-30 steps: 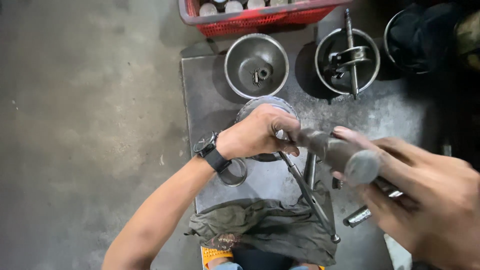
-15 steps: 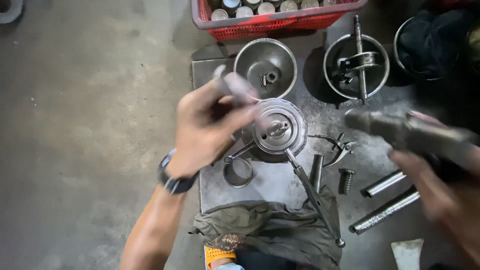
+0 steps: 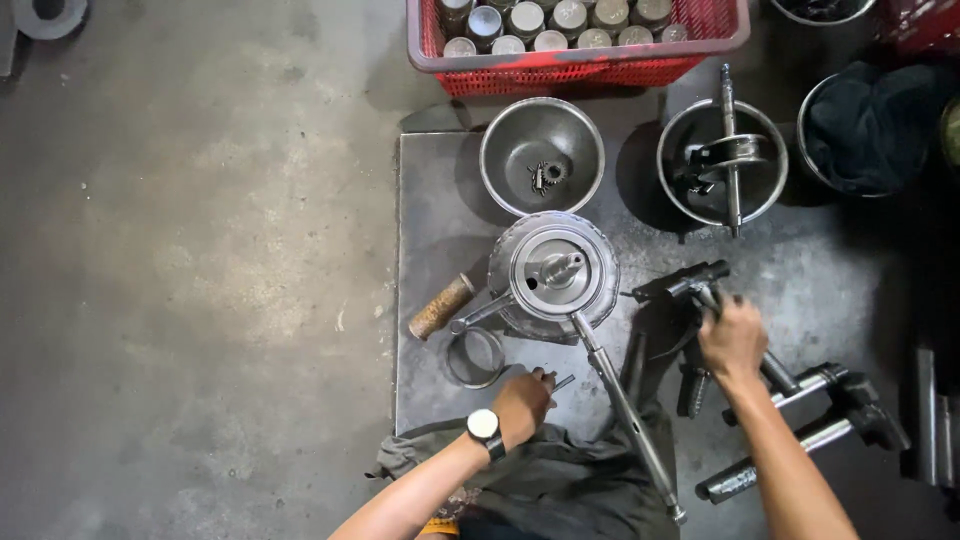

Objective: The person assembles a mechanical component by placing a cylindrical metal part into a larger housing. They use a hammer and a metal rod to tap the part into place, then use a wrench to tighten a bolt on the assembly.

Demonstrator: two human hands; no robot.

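Round metal hub assembly sits at the middle of a grey steel plate on the concrete floor, with a short shaft standing up at its centre. A long holding tool runs from under its rim down towards the person. A red plastic crate of cylindrical metal parts stands along the far edge of the plate. Two steel bowls lie just beyond the hub: the nearer bowl holds small gears, the bowl to its right holds a shafted part. A dark cloth lies bunched at the near edge of the plate, under the forearms.

Right hand is closed round the grip of a black power wrench, fingers wrapped tight, the tool's nose pointing at the hub and close beside its rim. Two bolts stand just beside the hand.

Left hand, a watch at the wrist, rests low on the plate below the hub; its fingers are drawn together on a small thin metal pin, the thumb and forefinger pinching its end. A loose metal ring lies just left of that hand, and a rusty cylinder beyond it
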